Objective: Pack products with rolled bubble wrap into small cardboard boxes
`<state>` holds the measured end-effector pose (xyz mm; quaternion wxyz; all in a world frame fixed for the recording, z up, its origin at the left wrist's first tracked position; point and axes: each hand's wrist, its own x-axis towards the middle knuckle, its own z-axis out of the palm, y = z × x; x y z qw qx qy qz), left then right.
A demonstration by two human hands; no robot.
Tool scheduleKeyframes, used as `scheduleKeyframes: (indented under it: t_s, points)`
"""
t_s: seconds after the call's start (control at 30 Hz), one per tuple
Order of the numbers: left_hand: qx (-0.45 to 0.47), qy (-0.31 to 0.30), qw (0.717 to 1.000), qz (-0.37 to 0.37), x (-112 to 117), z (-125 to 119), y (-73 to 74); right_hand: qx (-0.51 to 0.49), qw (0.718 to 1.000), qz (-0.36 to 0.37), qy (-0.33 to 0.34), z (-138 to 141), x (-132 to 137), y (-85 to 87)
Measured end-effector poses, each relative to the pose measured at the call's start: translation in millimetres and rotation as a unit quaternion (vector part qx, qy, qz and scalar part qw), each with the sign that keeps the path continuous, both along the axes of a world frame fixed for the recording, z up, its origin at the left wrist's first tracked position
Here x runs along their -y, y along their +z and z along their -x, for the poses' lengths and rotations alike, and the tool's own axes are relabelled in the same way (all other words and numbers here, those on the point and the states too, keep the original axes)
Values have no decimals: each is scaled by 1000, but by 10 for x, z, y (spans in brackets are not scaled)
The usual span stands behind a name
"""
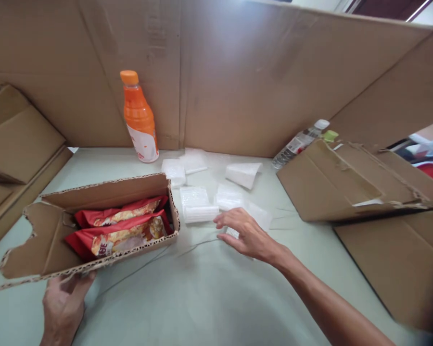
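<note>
My left hand [65,305] is at the near side of an open cardboard box [54,240], its fingers curled against the lower wall and partly hidden by it. Inside the box lie two red snack packets [130,235] with food pictures on them. My right hand [247,235] hovers over the table with thumb and fingers apart and nothing between them. Just beyond its fingertips are pieces of folded bubble wrap [201,214]. A small white piece shows partly under my right palm.
An orange bottle [140,120] stands at the back left against a tall cardboard wall [260,81]. A clear bottle [298,144] leans at the right, behind cardboard boxes [332,178]. More cardboard [18,134] borders the left side of the pale green table [187,302].
</note>
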<state>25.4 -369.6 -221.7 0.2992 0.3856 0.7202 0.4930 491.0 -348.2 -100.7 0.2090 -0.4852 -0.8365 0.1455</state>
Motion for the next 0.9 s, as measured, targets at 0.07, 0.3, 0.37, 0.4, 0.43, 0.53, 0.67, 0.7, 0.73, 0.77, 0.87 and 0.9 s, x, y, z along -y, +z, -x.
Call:
scheduleKeyframes:
  t_s: [0.07,0.3,0.37,0.4,0.43,0.53,0.67,0.7,0.73,0.77,0.87,0.9]
  points:
    - [32,-6,999,-19,-19,-91,95,-38,998,-11,-43,-6,37,5]
    - [71,-39,995,-50,-50,-199,216,40,995,69,-59,431,-262,4]
    - [71,-41,995,-64,-55,-198,223,-14,993,116,5,487,-90,35]
    - [67,-43,994,-74,-57,-200,231,-57,989,136,22,473,20,55]
    - [62,-45,993,-85,-60,-205,243,-101,983,151,17,436,125,74]
    - [45,-59,991,-112,-76,-233,291,-163,972,150,-82,290,296,70]
    - [49,-67,988,-129,-103,-290,363,-94,984,82,-127,340,293,-108]
    - [56,-64,987,-135,-108,-304,380,-74,989,79,-96,400,312,-147]
    - [62,-60,986,-139,-112,-315,396,-62,993,89,-49,463,352,-170]
    - [65,-58,986,-141,-116,-325,410,-59,992,109,4,519,408,-175]
    - [64,-64,987,-129,-122,-340,443,-97,979,162,81,585,597,-106]
    - [65,-68,988,-125,-121,-342,449,-116,978,165,54,577,630,-77]
